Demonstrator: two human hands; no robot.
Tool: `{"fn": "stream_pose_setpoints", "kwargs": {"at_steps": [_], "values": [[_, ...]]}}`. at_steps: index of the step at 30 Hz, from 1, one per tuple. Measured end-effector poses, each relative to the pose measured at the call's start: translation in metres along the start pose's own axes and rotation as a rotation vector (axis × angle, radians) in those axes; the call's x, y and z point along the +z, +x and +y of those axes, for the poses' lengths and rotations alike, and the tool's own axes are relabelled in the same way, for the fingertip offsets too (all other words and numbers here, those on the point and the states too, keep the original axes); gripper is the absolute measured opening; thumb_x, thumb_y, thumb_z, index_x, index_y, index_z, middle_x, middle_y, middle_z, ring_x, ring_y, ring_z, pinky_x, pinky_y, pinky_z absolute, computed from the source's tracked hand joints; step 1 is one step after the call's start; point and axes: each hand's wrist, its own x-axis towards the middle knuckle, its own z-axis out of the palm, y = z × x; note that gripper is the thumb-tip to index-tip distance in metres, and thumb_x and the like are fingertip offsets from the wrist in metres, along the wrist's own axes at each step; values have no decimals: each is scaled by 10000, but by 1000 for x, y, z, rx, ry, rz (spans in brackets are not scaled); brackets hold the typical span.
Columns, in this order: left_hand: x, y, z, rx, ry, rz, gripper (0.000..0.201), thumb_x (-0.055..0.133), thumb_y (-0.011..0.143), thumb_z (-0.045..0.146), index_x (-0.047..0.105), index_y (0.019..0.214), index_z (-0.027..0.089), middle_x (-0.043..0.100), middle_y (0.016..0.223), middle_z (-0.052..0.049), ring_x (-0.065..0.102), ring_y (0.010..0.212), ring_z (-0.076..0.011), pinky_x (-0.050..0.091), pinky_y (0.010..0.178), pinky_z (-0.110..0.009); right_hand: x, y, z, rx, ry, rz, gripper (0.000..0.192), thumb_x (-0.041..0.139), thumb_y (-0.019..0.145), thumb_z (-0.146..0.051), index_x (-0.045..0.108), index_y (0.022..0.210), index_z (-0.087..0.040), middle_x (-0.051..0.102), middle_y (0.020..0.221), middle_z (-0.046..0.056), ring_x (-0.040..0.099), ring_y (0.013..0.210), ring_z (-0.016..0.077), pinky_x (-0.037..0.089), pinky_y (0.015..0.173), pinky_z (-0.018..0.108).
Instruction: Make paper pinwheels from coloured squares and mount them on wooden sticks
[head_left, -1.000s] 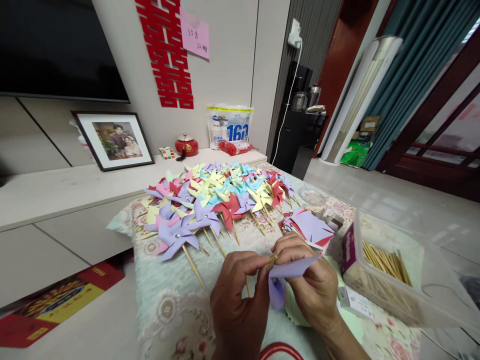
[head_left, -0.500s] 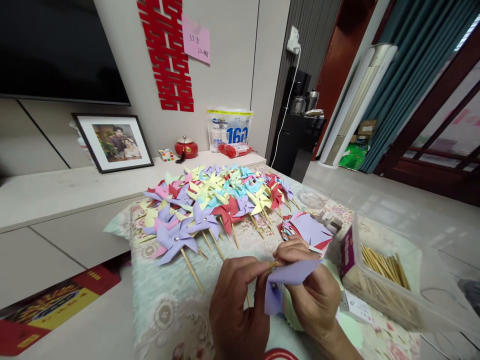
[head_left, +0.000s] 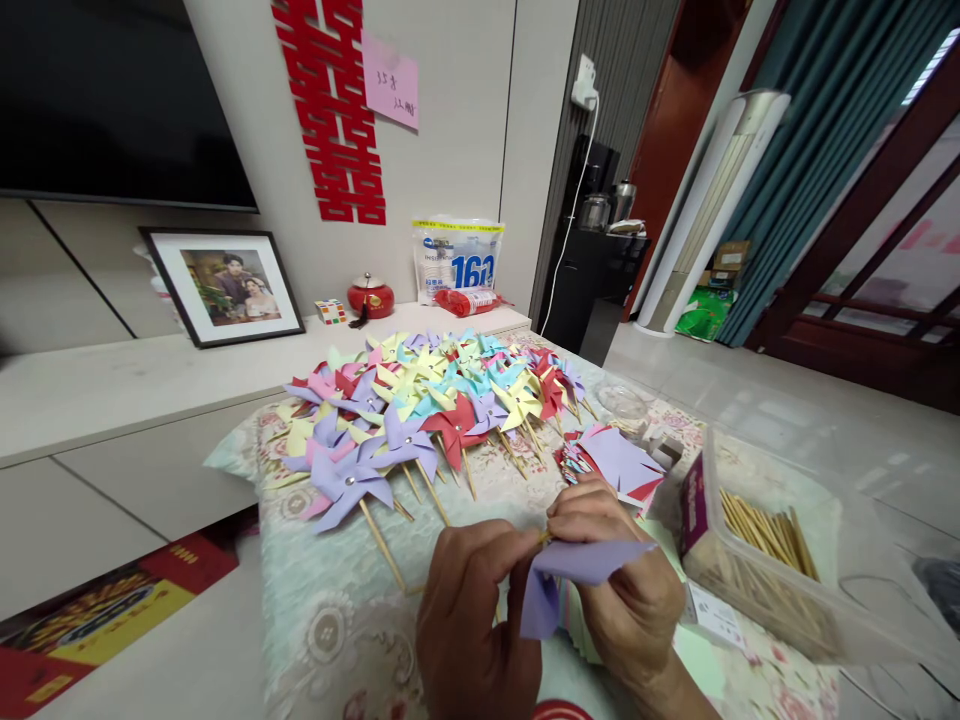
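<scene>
Close to me over the table, a purple paper pinwheel (head_left: 592, 562) is held between both hands, seen nearly edge-on with its blades bent. My left hand (head_left: 476, 615) is closed, thumb and finger pinching a wooden stick (head_left: 545, 538) whose end shows at the fingertips. On the other side, my right hand (head_left: 626, 590) is closed on the purple paper, fingertips pressed at the stick's end. The fingers hide the join between paper and stick. Beneath my right hand lies a stack of pale green paper (head_left: 577, 625), partly covered.
Finished pinwheels (head_left: 457, 425) in several colours lie across the back of the table. Cut paper squares (head_left: 619, 458) sit beyond my right hand. A clear plastic box (head_left: 810, 625) of wooden sticks (head_left: 769, 530) stands at right, beside a small white box (head_left: 712, 612).
The purple paper has tilted slightly, its right tip shifting right and its lower blade left. Both hands keep their grip and have barely moved.
</scene>
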Motion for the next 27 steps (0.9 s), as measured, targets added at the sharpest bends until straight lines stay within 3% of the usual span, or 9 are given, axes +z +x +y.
{"fn": "stream_pose_setpoints", "kwargs": {"at_steps": [10, 27], "values": [[1, -2, 0, 62, 53, 22, 240, 548, 870, 96, 654, 1023, 248, 681, 901, -21, 616, 849, -183, 469, 770, -308, 0, 0, -3, -14, 10, -4, 417, 531, 825, 52, 655, 1105, -232, 645, 888, 40, 602, 855, 223, 449, 811, 458], [1, -1, 2, 96, 84, -16, 266, 529, 875, 37, 633, 1037, 220, 666, 915, -21, 601, 869, -159, 475, 779, -283, 2, 1, -3, -72, -91, 39, 347, 508, 820, 59, 625, 1037, -186, 614, 876, 40, 586, 855, 211, 432, 812, 458]]}}
